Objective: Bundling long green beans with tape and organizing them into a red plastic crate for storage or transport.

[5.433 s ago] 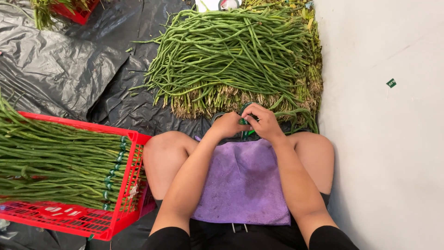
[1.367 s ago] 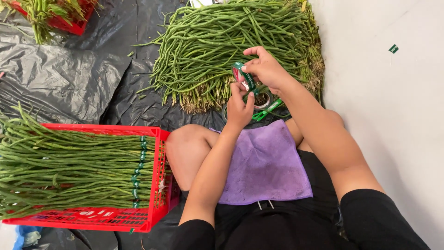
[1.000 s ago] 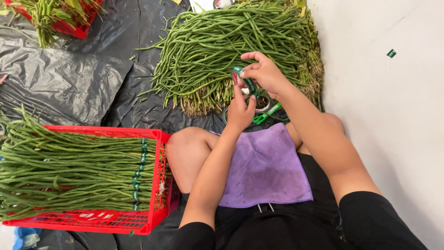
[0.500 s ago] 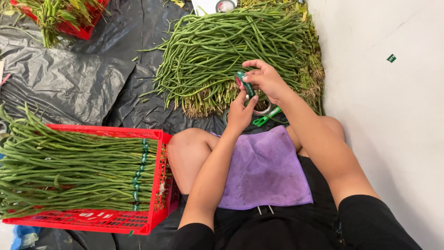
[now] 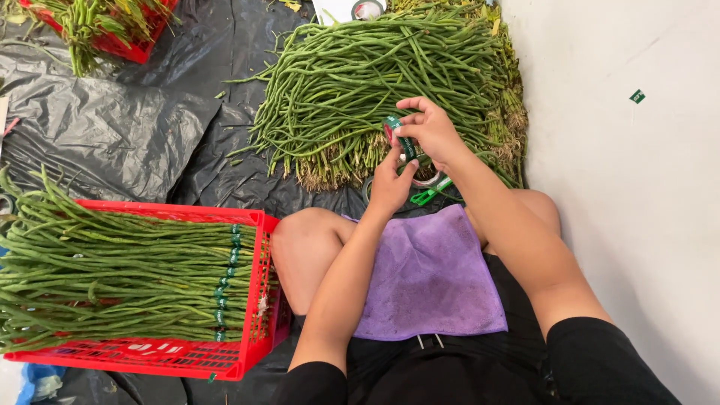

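Observation:
My right hand (image 5: 430,132) holds a small green tape roll (image 5: 395,130) above the near edge of a big loose pile of long green beans (image 5: 375,82). My left hand (image 5: 391,182) is raised just under it, fingertips touching the roll or a strip pulled from it. Beneath the hands lie another tape ring (image 5: 427,180) and a green handled tool (image 5: 429,193) on the black sheet. A purple cloth (image 5: 431,274) covers my lap.
A red crate (image 5: 247,352) at my left holds bundled long beans (image 5: 112,262) tied with green bands. A second red crate (image 5: 112,41) of beans stands at the far left. Black plastic sheeting (image 5: 112,127) covers the floor; pale bare floor (image 5: 637,187) runs along the right.
My hands rose from my knees to the pile's edge with the tape roll. Over the last second the right hand dropped slightly and the left hand closed in under the roll.

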